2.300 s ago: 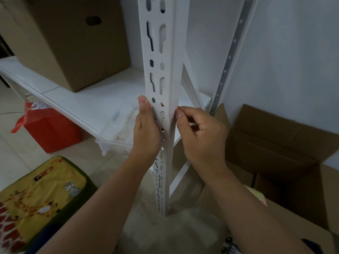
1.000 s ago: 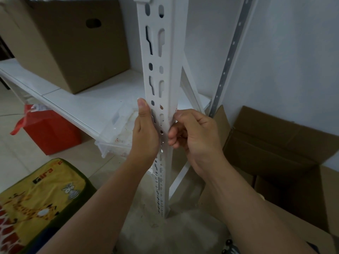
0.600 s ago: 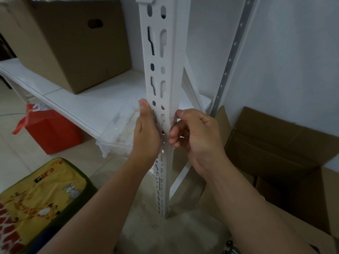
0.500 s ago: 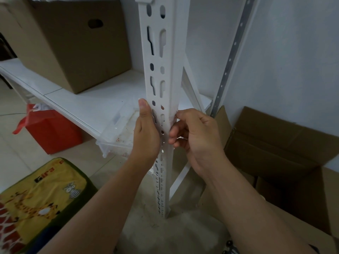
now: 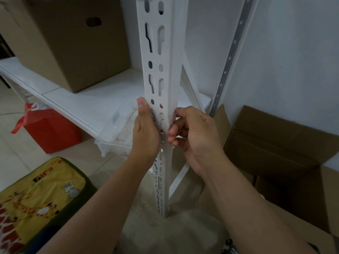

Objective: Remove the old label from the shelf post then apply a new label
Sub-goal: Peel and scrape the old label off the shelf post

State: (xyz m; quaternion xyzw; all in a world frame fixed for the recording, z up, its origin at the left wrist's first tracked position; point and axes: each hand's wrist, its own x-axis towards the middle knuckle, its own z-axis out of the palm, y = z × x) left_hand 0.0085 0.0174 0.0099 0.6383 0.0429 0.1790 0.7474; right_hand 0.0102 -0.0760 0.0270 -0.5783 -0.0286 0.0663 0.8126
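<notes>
A white slotted shelf post (image 5: 159, 57) runs down the middle of the view to the floor. My left hand (image 5: 145, 132) is wrapped on the post's left face, thumb pointing up along it. My right hand (image 5: 194, 132) is at the post's right edge, fingers curled, fingertips pressed against the corner where a small whitish, slightly stained patch of label (image 5: 172, 116) shows. How much label lies under the fingers is hidden. No new label is visible.
A white shelf board (image 5: 88, 101) carries a large cardboard box (image 5: 67, 43) and a clear plastic tray (image 5: 119, 129) hanging over its edge. A red box (image 5: 49, 131) and a yellow giraffe-print bag (image 5: 36, 198) sit on the floor at left. An open cardboard box (image 5: 286, 162) stands right.
My right hand has curled its fingers in and shifted slightly down against the post's right edge. My left hand has kept its hold on the post.
</notes>
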